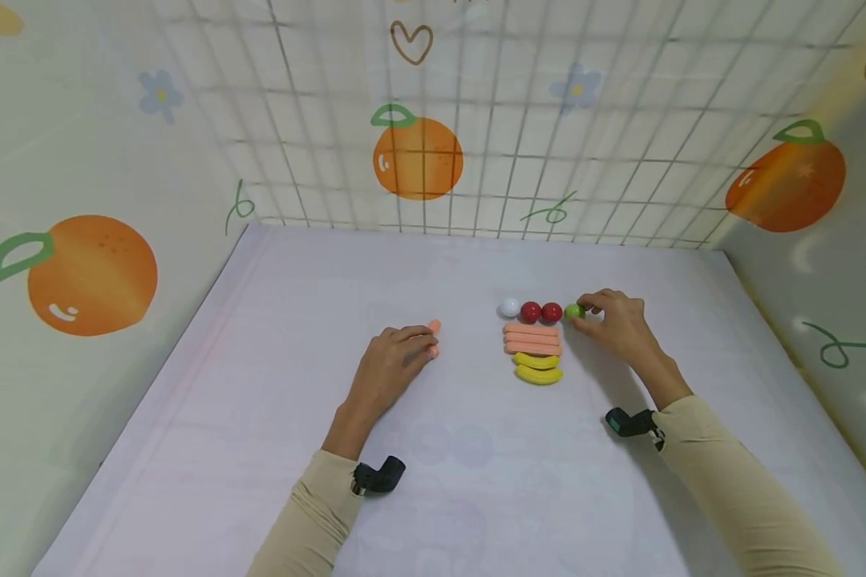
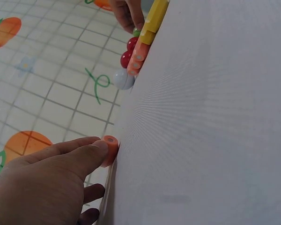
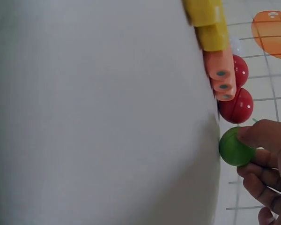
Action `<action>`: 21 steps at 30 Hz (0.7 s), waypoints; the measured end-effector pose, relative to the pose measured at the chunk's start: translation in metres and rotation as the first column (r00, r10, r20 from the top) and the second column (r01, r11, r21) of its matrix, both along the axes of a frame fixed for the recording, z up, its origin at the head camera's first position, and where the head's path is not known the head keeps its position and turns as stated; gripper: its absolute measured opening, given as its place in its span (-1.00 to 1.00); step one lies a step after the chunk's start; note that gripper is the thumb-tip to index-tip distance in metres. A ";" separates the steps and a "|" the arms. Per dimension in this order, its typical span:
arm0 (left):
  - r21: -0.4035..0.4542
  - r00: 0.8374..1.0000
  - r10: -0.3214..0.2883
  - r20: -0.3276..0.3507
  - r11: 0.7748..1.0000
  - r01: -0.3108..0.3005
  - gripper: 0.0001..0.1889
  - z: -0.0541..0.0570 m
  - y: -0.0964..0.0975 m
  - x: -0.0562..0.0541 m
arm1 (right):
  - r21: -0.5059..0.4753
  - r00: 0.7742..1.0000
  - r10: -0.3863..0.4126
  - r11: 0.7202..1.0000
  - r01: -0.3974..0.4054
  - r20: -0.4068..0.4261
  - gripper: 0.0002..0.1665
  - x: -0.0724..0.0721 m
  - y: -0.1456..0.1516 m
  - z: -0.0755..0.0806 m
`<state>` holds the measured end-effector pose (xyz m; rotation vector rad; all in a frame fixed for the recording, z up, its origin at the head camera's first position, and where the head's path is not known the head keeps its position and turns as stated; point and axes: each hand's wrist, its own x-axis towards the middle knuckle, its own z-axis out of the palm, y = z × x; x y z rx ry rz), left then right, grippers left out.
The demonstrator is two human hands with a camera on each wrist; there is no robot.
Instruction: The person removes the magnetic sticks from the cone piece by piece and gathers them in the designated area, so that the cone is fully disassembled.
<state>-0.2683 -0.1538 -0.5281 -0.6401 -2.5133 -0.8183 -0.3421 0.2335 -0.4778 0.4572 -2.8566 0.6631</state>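
My right hand (image 1: 617, 324) pinches a small green ball (image 3: 236, 147) between thumb and fingers, at the right end of a row on the table. Left of it in that row are two red balls (image 1: 541, 312) and a white ball (image 1: 510, 308). My left hand (image 1: 393, 365) holds a pink toy sausage (image 2: 111, 150) between thumb and index finger, low at the table surface. In the head view its fingers cover the sausage's middle. Three more pink sausages (image 1: 532, 340) lie side by side below the balls. Under those are two yellow toy bananas (image 1: 537, 368).
A pale cloth covers the table (image 1: 260, 449). Behind it rises a grid-patterned curtain (image 1: 548, 168) printed with oranges. Printed walls also stand at the left and right sides. A black camera sits on each wrist.
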 end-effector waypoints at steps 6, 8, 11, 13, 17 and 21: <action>0.026 1.000 -0.016 0.003 1.000 0.016 -0.74 0.002 0.001 0.000 | 0.026 1.000 0.000 1.000 -0.001 0.011 -0.63 0.001 0.000 0.000; 0.033 1.000 -0.023 0.011 0.999 0.022 -0.74 0.003 0.002 0.000 | 0.046 1.000 -0.008 0.999 0.008 0.001 -0.60 0.004 -0.001 0.002; 0.027 1.000 -0.029 0.012 0.999 0.028 -0.74 0.002 0.002 0.001 | 0.060 0.999 -0.012 0.998 0.014 -0.039 -0.58 0.012 -0.006 0.009; 0.022 0.999 -0.033 0.005 0.999 0.033 -0.74 0.002 0.002 0.001 | 0.055 0.997 0.004 0.998 0.001 -0.081 -0.61 0.019 -0.012 0.015; 0.029 0.999 -0.033 -0.040 0.999 0.034 -0.75 0.001 0.001 -0.001 | 0.037 0.983 0.079 0.997 -0.074 -0.167 -0.67 0.031 -0.029 0.023; 0.015 0.998 0.013 -0.060 1.000 -0.012 -0.70 0.000 0.000 -0.003 | 0.031 0.952 0.182 0.983 -0.180 -0.246 -0.70 0.040 -0.044 0.023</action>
